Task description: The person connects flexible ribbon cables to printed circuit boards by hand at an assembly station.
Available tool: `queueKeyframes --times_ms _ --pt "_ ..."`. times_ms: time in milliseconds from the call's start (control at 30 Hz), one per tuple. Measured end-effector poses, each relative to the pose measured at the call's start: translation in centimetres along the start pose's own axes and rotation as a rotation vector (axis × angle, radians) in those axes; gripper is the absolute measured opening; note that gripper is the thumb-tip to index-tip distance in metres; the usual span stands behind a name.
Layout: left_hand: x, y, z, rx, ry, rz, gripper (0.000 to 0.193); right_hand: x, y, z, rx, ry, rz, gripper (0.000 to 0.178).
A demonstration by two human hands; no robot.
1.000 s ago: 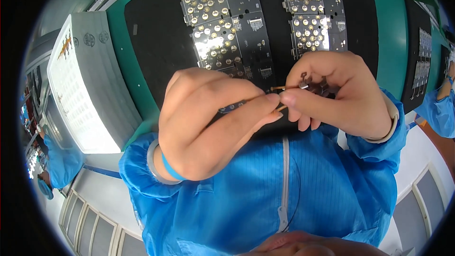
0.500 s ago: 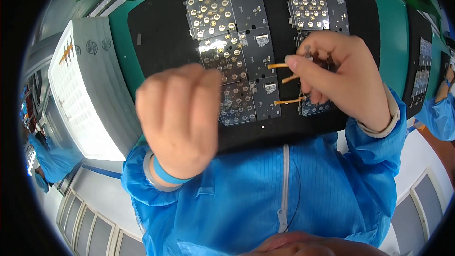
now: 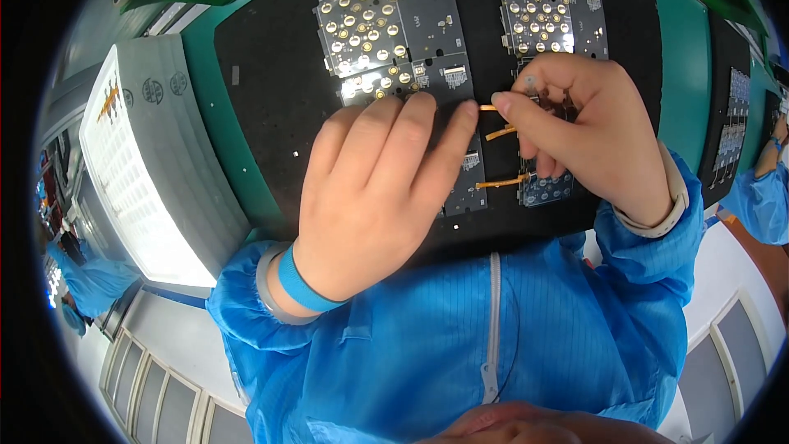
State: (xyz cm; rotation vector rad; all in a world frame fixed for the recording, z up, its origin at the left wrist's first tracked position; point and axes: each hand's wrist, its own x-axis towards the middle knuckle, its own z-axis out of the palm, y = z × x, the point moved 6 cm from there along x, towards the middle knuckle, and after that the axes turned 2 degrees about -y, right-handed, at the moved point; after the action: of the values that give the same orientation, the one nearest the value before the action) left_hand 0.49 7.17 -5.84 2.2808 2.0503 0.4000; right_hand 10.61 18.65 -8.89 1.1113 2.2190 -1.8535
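With the thumb and bent index finger of my right hand (image 3: pixel 575 115) closed, I pinch a thin orange flex cable (image 3: pixel 487 108) over the right-hand board panel. My left hand (image 3: pixel 374 185) lies palm down over the left-hand circuit board panel (image 3: pixel 431 20), covering much of its lower part. Its index fingertip meets the free end of the same cable; the thumb is hidden below. A second orange strip (image 3: pixel 500 133) sticks out under my right hand. Lower down, another orange strip (image 3: pixel 500 184) bridges the gap to the right-hand circuit board panel (image 3: pixel 546 191).
A black mat (image 3: pixel 271 82) lies on the green bench top. To the left stands a white box (image 3: pixel 164 173) with an orange flex piece (image 3: pixel 108 104) on it. Tiny white bits (image 3: pixel 456 228) dot the mat. Further boards (image 3: pixel 730 123) and a co-worker's blue sleeve (image 3: pixel 760 197) are at far right.
My left hand has moved right and opened out from a blurred, curled pose, bringing its index fingertip to the cable end. My right hand keeps its pinch almost in place.
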Motion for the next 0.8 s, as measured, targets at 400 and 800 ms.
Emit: queueKeyframes --times_ms 400,800 --pt "0.6 -1.7 -1.6 -0.286 0.098 -0.050 0.032 -2.0 -3.1 -2.2 0.218 -0.163 -0.150 0.019" --pt "1.4 -2.8 -3.7 -0.190 0.277 0.020 0.026 2.7 -4.1 0.2 0.132 -0.333 0.004 0.010"
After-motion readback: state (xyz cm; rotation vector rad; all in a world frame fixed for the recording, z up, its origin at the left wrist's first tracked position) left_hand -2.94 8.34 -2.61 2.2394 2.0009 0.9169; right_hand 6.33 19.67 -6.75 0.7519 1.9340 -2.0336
